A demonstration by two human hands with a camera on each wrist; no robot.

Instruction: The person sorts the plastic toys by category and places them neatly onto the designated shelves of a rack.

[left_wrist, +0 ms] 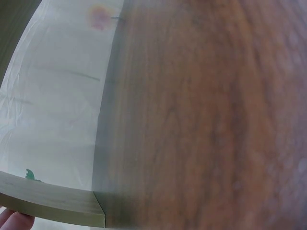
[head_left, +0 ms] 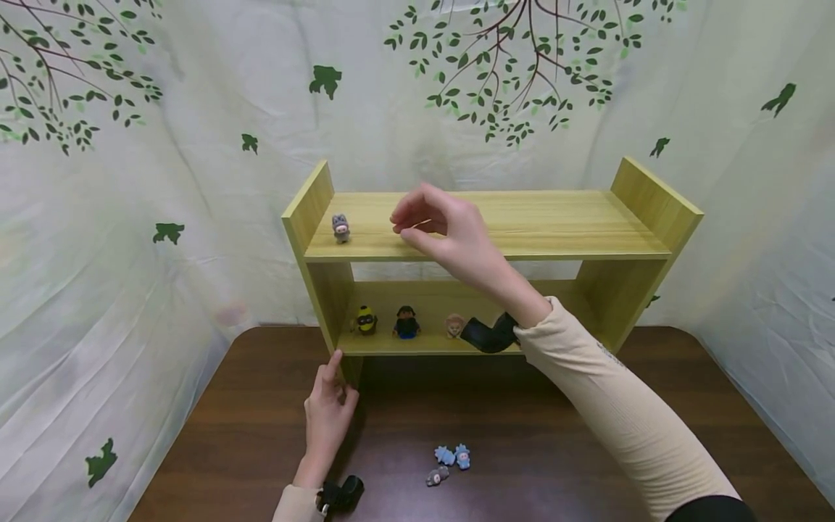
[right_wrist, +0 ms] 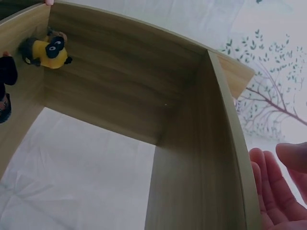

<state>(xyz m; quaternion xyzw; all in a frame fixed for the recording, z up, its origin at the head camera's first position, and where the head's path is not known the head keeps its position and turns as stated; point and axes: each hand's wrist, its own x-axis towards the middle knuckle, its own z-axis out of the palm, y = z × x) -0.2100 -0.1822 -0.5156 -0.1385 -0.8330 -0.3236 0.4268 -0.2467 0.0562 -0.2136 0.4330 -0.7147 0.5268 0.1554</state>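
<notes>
My right hand [head_left: 450, 225] hovers over the top board of the wooden shelf [head_left: 554, 217], thumb and curved fingers apart, with nothing visible between them. To its left stands a small grey figurine [head_left: 341, 228] with a pink face. My left hand [head_left: 328, 409] touches the shelf's lower left corner with its extended index fingertip; its other fingers are loosely bent. On the middle board stand a yellow-and-black figurine [head_left: 365, 320], a dark-clothed figurine [head_left: 406, 322] and a light brown figurine [head_left: 454, 325], the last next to the right wrist's black camera mount.
On the brown table [head_left: 261, 420], in front of the shelf, lie two light blue figurines [head_left: 462, 457] and a grey figurine [head_left: 437, 476]. Upright side panels [head_left: 659, 206] bound the shelf at both ends. A white leaf-printed cloth [head_left: 215, 94] hangs behind and beside it.
</notes>
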